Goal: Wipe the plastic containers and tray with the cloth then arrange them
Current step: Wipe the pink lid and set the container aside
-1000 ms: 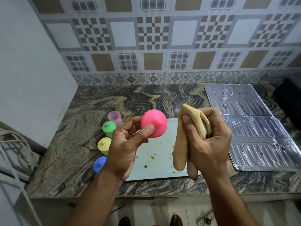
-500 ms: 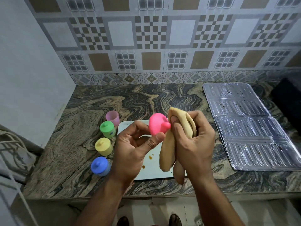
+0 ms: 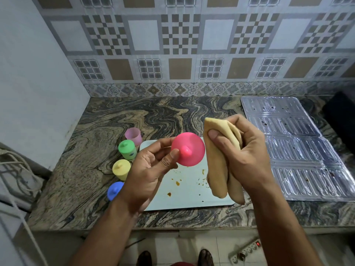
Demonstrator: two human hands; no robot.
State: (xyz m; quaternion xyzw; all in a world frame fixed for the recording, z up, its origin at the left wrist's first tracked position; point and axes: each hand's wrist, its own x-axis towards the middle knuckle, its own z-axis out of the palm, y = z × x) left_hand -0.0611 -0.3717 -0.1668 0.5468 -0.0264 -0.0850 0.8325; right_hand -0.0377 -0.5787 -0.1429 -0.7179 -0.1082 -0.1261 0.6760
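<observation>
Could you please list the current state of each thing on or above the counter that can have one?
pink lid: off its container, held in the left hand
cloth: folded, gripped in the right hand
pink container: open, upright
green container: lidded, upright
yellow container: lidded, upright
blue container: lidded
tray: flat on the counter, stained with orange specks
foil sheet: flat, spotted

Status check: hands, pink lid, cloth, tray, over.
Left hand pinching pink lid, held above the tray. Right hand gripping folded cloth beside lid, apart. Tray spotted with orange stains. Nothing in the way.
</observation>
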